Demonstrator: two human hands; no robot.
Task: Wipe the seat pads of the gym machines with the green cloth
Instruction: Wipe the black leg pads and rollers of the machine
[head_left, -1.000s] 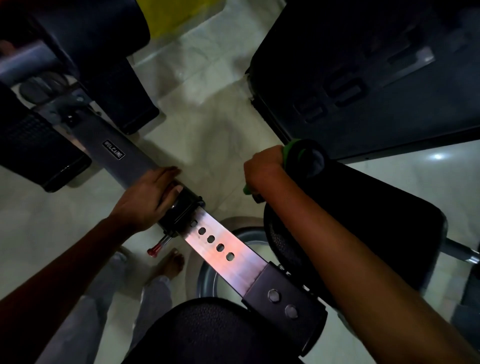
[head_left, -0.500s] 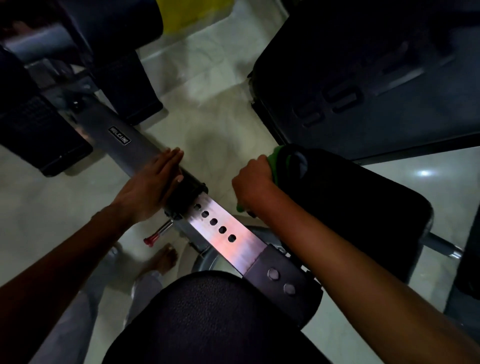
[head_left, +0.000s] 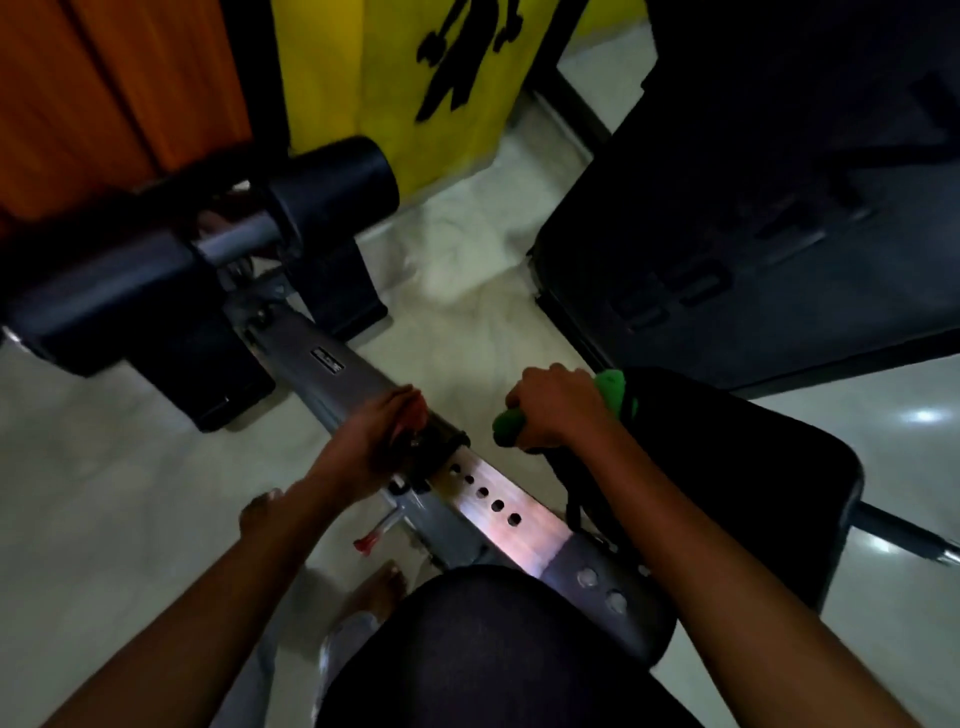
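The green cloth (head_left: 608, 392) is clenched in the right hand (head_left: 558, 408) at the near edge of a black seat pad (head_left: 727, 483). The left hand (head_left: 369, 447) is laid on the grey metal beam (head_left: 332, 371), fingers curled over its collar. Pale tiled floor (head_left: 78, 493) is seen beneath; a yellow sign (head_left: 415, 78) and orange wall (head_left: 104, 88) stand beyond.

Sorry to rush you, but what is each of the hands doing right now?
Left hand: fingers resting on the machine's metal beam; whether they grip anything cannot be told.
Right hand: holding the green cloth.
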